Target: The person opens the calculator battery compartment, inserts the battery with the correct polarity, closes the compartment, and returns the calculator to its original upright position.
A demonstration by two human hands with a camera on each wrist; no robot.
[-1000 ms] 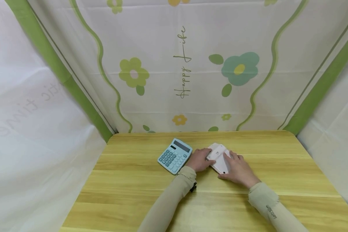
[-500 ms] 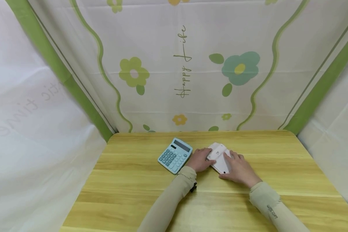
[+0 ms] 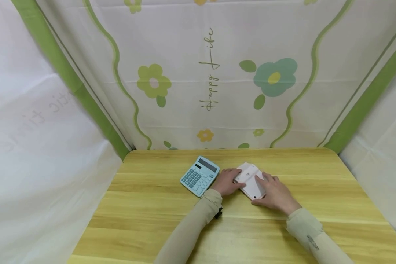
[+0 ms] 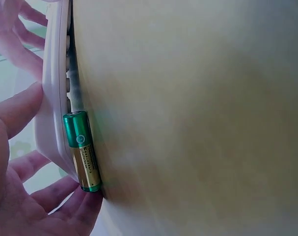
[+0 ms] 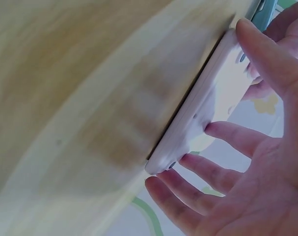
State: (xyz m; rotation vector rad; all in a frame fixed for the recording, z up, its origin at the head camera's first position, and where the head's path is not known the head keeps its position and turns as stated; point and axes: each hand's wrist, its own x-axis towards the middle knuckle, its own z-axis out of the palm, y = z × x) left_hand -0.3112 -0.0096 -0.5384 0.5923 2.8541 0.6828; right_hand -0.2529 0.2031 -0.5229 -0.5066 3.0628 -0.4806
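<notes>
A pale pink-white calculator point(image 3: 250, 179) lies face down, its back up, with its key edges showing in the left wrist view. My left hand point(image 3: 227, 181) holds its left side, the thumb on the casing. A green and gold battery point(image 4: 82, 151) sits by the key side in the left wrist view, its lower end at the left fingertips; the head view hides it. My right hand point(image 3: 275, 193) grips the other side. Its thumb is at the near end, one fingertip presses the back and other fingers lie along the right edge.
A light blue calculator point(image 3: 200, 176) lies face up just left of the left hand. Everything rests on a wooden table point(image 3: 145, 220). A white flowered curtain point(image 3: 184, 113) hangs behind its far edge, with white cloth on both sides.
My right hand has shifted slightly to the right and nearer, its thumb moving along the near end of the pink-white calculator. My left hand keeps nearly the same place.
</notes>
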